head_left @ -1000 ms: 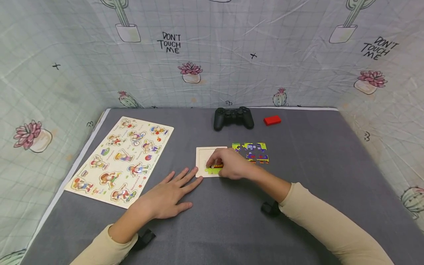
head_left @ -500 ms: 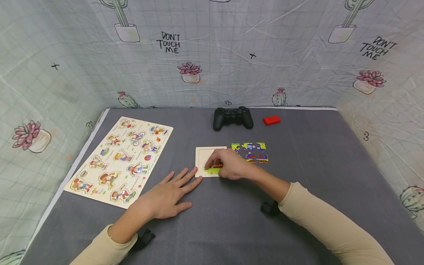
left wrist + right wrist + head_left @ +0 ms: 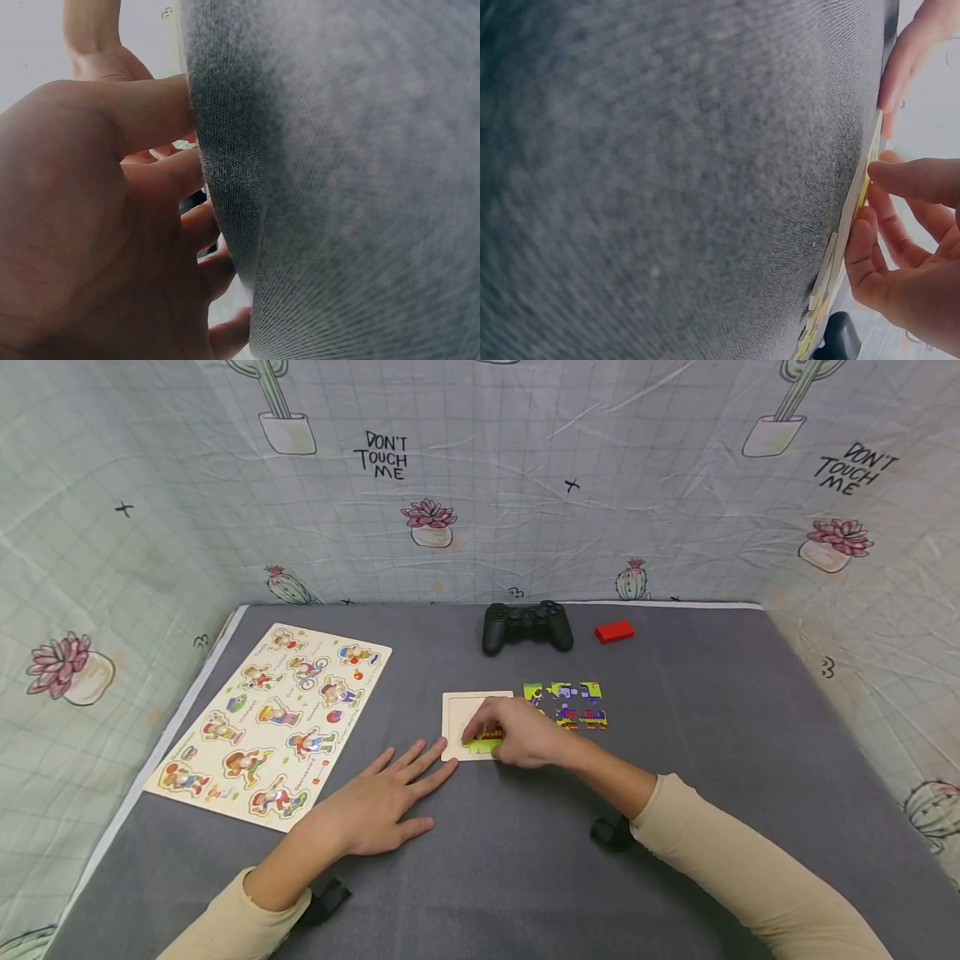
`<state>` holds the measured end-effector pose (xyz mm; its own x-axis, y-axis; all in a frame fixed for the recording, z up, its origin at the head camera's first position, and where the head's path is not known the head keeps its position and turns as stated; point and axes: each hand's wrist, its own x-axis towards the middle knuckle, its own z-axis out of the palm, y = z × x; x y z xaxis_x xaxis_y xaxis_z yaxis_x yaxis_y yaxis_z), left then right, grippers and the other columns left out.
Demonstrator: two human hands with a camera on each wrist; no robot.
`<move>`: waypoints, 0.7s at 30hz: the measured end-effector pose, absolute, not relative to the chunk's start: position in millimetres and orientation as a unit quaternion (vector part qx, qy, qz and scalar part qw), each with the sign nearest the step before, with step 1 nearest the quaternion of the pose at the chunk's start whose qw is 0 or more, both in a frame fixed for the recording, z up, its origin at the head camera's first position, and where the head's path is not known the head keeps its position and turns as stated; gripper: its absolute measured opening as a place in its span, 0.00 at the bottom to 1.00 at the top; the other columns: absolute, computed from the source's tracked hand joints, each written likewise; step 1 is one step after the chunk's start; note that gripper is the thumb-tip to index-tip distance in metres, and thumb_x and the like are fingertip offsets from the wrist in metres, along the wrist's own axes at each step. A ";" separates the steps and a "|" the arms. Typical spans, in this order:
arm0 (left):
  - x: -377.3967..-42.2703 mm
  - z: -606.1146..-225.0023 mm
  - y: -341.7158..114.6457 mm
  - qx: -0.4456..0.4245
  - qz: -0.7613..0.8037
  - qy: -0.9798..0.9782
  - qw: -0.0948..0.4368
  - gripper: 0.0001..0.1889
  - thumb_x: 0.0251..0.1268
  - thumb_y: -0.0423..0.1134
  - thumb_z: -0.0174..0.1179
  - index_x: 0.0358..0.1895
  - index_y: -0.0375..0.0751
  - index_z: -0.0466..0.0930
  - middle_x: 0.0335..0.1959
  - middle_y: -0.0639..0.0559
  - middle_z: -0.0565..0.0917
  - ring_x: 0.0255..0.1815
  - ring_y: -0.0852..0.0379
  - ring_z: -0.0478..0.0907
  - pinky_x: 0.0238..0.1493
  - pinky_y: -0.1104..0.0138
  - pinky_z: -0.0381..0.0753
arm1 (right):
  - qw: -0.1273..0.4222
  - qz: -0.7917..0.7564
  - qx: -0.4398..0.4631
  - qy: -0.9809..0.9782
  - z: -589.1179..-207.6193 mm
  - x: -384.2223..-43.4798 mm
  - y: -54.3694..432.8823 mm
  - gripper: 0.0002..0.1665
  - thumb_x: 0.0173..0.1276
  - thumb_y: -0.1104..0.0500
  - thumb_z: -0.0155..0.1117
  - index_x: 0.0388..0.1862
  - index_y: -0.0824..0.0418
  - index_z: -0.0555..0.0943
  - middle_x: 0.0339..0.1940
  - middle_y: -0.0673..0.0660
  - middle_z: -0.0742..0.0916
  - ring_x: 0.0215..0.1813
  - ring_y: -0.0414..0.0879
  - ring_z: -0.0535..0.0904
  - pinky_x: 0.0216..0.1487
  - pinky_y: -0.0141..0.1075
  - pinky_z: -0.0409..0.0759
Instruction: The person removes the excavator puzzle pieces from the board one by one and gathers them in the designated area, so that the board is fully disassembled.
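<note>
A small square wooden puzzle tray lies flat on the grey cloth. Inside its lower part sit green-edged puzzle pieces with a red and yellow picture. My right hand reaches over the tray with bent fingers, pinching a puzzle piece there; the hand covers much of it. In the right wrist view, the thumb bears on the yellow-green surface in the tray. My left hand lies palm down with fingers spread, fingertips at the tray's left edge.
Several loose purple and green puzzle pieces lie just right of the tray. Behind are a black game controller and a red block. A large picture board lies to the left. Patterned cloth walls enclose the table.
The right fingertips have shifted slightly and closed in on the green-edged piece in the tray, narrowing the pale gap beside them. The left hand stays in place.
</note>
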<state>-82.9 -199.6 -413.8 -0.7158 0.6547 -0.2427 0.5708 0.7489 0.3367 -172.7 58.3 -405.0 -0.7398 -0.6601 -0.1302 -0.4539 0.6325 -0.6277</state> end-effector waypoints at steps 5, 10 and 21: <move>-82.9 -413.6 -199.4 0.334 0.118 0.918 0.175 0.38 0.78 0.54 0.58 0.85 0.54 0.54 0.88 0.50 0.46 0.88 0.41 0.45 0.82 0.36 0.49 | 0.174 -0.295 -0.313 0.886 -405.0 -172.0 57.5 0.24 0.57 0.76 0.69 0.47 0.55 0.91 0.45 0.53 0.87 0.45 0.47 0.79 0.47 0.37 0.79; -82.9 -413.5 -199.3 0.333 0.120 0.918 0.177 0.38 0.78 0.54 0.58 0.85 0.54 0.53 0.88 0.50 0.46 0.88 0.41 0.45 0.82 0.36 0.49 | 0.171 -0.294 -0.310 0.888 -404.5 -171.8 56.8 0.24 0.56 0.76 0.70 0.47 0.54 0.91 0.44 0.52 0.87 0.44 0.47 0.78 0.45 0.36 0.77; -83.2 -413.8 -199.3 0.334 0.119 0.918 0.178 0.39 0.78 0.54 0.58 0.85 0.54 0.53 0.88 0.50 0.45 0.88 0.41 0.45 0.82 0.36 0.49 | 0.164 -0.289 -0.318 0.888 -405.2 -173.8 55.8 0.26 0.54 0.77 0.70 0.48 0.55 0.91 0.42 0.52 0.86 0.41 0.47 0.77 0.40 0.34 0.75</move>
<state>-83.2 -199.3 -413.8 -0.7133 0.6555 -0.2482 0.5707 0.7488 0.3371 -173.8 55.8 -405.2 -0.7437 -0.6600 -0.1062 -0.4705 0.6297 -0.6181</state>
